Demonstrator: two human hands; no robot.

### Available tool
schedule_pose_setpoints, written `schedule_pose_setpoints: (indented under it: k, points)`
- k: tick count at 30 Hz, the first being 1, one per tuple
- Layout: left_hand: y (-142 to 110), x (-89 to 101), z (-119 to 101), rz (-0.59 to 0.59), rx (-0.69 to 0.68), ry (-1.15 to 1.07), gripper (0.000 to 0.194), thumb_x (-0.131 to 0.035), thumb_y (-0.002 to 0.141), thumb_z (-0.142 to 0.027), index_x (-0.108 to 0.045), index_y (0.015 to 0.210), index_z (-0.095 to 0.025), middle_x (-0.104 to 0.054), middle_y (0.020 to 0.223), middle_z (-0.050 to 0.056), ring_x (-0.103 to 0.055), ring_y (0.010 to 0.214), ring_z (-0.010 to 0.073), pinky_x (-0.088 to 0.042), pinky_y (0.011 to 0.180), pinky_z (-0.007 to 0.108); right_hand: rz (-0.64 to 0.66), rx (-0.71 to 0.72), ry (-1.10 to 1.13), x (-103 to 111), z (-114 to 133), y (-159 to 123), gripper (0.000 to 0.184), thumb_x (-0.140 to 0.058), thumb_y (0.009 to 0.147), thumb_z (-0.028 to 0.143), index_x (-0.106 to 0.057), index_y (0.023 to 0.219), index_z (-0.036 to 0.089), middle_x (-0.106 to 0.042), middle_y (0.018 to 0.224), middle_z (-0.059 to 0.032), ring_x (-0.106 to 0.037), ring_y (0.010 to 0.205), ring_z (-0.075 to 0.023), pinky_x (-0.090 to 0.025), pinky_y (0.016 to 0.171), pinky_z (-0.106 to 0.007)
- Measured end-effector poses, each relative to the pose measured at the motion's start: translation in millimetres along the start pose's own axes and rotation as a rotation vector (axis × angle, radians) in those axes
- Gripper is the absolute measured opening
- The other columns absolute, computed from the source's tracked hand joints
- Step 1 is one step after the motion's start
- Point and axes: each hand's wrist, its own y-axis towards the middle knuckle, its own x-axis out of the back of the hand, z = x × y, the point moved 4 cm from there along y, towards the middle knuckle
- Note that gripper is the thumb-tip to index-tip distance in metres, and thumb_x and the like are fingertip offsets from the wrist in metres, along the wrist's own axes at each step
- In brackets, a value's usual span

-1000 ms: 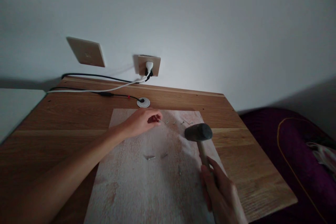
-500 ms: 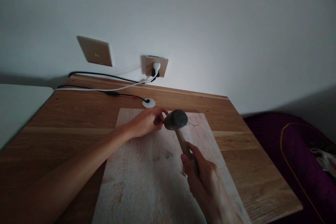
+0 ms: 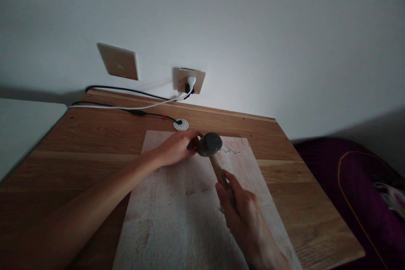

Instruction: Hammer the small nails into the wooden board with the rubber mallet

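My right hand (image 3: 242, 211) is wrapped round the wooden handle of a hammer (image 3: 210, 145) with a dark, rounded head. The head hangs over the far part of a pale, worn wooden board (image 3: 164, 219), right beside the fingers of my left hand (image 3: 182, 145). Those left fingers are curled into a pinch at the board's far side; whatever they hold is hidden behind the hammer head. To the right of the head, bent nails (image 3: 234, 152) stick up from the board. Two more nails (image 3: 205, 188) show nearer its middle.
Beneath the board lies a wooden desktop (image 3: 79, 135). Black and white cables (image 3: 133, 107) run along its back to a wall socket (image 3: 191, 81) and a round cable grommet (image 3: 181, 124). A white surface (image 3: 28, 130) borders the left; purple fabric (image 3: 348, 185) lies at the right.
The hammer head has shifted slightly left, closer to my left fingers, uncovering more of the nails beside it. My left hand keeps its pinch. The view has moved a little.
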Motion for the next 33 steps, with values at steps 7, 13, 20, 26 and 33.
schedule_pose_setpoints:
  k: [7, 13, 20, 26, 33]
  points:
    - [-0.2, 0.1, -1.2, -0.002, 0.038, -0.053, 0.041, -0.065, 0.08, -0.002, -0.069, 0.116, -0.021, -0.077, 0.095, 0.001, -0.072, 0.084, 0.0185, -0.051, 0.077, 0.029, 0.008, 0.067, -0.037, 1.9, -2.5, 0.9, 0.055, -0.04, 0.112, 0.054, -0.063, 0.137, 0.011, -0.073, 0.07, -0.0045, -0.068, 0.055, -0.0204, -0.053, 0.054, -0.031]
    - [-0.1, 0.6, -3.5, -0.019, 0.036, -0.034, 0.043, -0.066, 0.08, -0.001, -0.071, 0.118, -0.02, -0.078, 0.096, 0.002, -0.072, 0.083, 0.018, -0.05, 0.076, 0.029, 0.02, 0.028, 0.005, -2.3, -5.3, 3.0, 0.055, -0.04, 0.111, 0.054, -0.063, 0.137, 0.012, -0.074, 0.074, -0.0054, -0.071, 0.06, -0.0216, -0.058, 0.062, -0.034]
    - [0.3, 0.7, -1.5, -0.022, 0.037, -0.003, 0.04, -0.068, 0.081, -0.001, -0.072, 0.116, -0.019, -0.077, 0.09, 0.001, -0.071, 0.08, 0.0175, -0.05, 0.075, 0.028, 0.021, 0.007, 0.025, 0.4, -1.2, 0.5, 0.055, -0.04, 0.111, 0.053, -0.063, 0.137, 0.011, -0.067, 0.065, -0.0004, -0.062, 0.048, -0.0178, -0.047, 0.047, -0.03]
    - [0.5, -0.4, 0.7, -0.009, 0.048, -0.049, 0.041, -0.069, 0.083, -0.003, -0.069, 0.121, -0.019, -0.078, 0.088, 0.001, -0.073, 0.079, 0.0176, -0.052, 0.074, 0.029, -0.02, -0.029, 0.031, 2.2, -1.2, -1.1, 0.053, -0.04, 0.11, 0.056, -0.065, 0.135, 0.015, -0.065, 0.064, 0.0008, -0.062, 0.052, -0.019, -0.046, 0.051, -0.03]
    - [0.7, 0.8, -0.7, -0.013, 0.05, -0.047, 0.043, -0.069, 0.082, 0.0, -0.069, 0.122, -0.017, -0.08, 0.09, 0.001, -0.074, 0.079, 0.0167, -0.054, 0.077, 0.028, -0.001, 0.01, 0.017, 2.0, -3.0, 0.8, 0.053, -0.041, 0.11, 0.055, -0.065, 0.134, 0.014, -0.067, 0.065, -0.0003, -0.064, 0.053, -0.019, -0.046, 0.051, -0.03]
